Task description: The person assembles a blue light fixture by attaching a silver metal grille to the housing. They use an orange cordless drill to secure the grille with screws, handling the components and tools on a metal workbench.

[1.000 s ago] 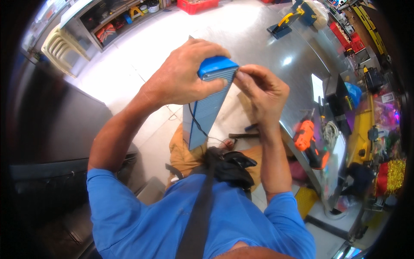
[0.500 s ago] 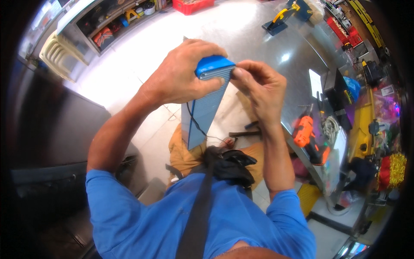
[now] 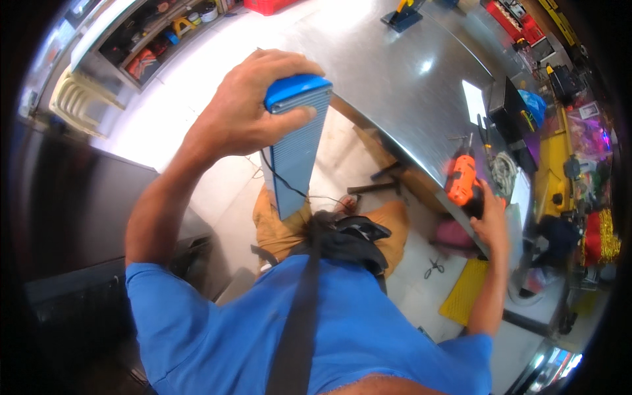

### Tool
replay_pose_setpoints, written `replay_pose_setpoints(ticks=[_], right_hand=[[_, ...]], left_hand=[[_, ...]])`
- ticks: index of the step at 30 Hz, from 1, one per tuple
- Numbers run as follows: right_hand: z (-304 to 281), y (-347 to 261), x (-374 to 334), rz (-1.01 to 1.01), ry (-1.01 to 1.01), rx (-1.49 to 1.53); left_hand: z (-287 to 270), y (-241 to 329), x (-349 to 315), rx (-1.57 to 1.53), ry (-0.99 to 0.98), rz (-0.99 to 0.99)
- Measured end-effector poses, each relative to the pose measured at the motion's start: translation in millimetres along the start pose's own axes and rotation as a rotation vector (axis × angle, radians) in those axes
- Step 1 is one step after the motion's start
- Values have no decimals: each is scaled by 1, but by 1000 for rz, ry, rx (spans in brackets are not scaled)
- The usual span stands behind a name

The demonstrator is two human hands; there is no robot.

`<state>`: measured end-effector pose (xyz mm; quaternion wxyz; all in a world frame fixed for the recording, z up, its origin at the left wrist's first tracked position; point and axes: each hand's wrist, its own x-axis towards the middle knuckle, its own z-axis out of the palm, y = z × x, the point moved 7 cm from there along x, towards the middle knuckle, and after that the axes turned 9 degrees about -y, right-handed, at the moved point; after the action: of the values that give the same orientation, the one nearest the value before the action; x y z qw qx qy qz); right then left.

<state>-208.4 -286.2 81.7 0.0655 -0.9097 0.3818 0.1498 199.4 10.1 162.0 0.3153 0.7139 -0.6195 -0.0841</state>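
My left hand (image 3: pixel 247 108) grips the blue-capped top end of a long ribbed grey panel (image 3: pixel 295 158) that stands upright in front of me, with thin black wires trailing from its lower part. Off to the right, my right hand (image 3: pixel 488 220) is closed around the handle of an orange power drill (image 3: pixel 461 181) that rests at the near edge of the steel workbench (image 3: pixel 395 85).
Tools, a cable coil (image 3: pixel 505 172) and a white sheet (image 3: pixel 474 102) lie along the bench's right side. A yellow mat (image 3: pixel 466 289) and scissors (image 3: pixel 432 266) lie on the tiled floor. Shelves (image 3: pixel 155 36) with tools stand far left; a dark cabinet (image 3: pixel 59 217) is close on my left.
My right hand left the top of the panel and moved down to the right onto the orange drill. My left hand still holds the panel upright.
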Motion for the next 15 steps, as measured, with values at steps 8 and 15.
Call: replay_pose_setpoints(ticks=[8, 15], right_hand=[[-20, -21, 9, -128, 400, 220], [-34, -126, -59, -613, 476, 1000]], left_hand=[[1, 11, -5, 56, 45, -3], [6, 14, -3, 70, 44, -1]])
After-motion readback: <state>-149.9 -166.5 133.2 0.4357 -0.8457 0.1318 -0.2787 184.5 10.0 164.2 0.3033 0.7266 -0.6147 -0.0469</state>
